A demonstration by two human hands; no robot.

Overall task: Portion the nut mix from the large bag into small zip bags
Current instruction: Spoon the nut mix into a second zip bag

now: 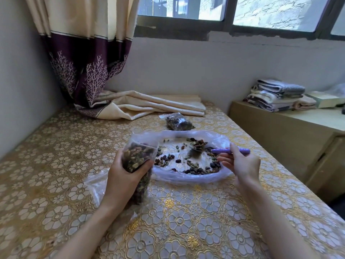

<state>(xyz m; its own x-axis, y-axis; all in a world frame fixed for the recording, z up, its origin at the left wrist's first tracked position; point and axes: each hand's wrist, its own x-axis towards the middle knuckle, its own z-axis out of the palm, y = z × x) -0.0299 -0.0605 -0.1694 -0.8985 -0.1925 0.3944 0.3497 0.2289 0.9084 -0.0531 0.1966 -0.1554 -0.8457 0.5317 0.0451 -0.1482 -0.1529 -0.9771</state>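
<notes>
left hand (124,177) - grips small bag (139,161) of nuts | right hand (239,163) - pinches spoon (220,150) over big bag (188,157) between hands

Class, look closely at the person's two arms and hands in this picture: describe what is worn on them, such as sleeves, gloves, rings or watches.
Both forearms are bare as far as the frame shows; no sleeve, cuff or glove appears. The left hand and the right hand show no ring, watch or bracelet on the parts visible.
</notes>
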